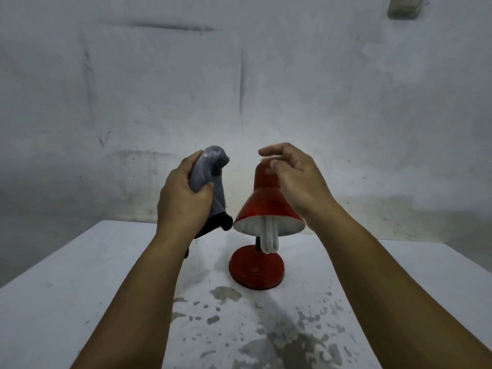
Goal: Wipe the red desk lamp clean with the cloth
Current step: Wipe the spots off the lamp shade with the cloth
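Left hand (183, 201) fingers clamp the cloth (209, 182), just left of the lamp (266, 206); right hand (295, 177) fingers hang loosely curled over its shade top. Unsteadied, the lamp on the table (106, 275) could tip under a push; its bulb (270, 239) protrudes.

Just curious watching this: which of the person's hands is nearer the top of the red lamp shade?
The right hand. It hovers by the top of the red lamp shade, fingers loosely curled, holding nothing. The left hand is off to the shade's left, gripping the cloth.
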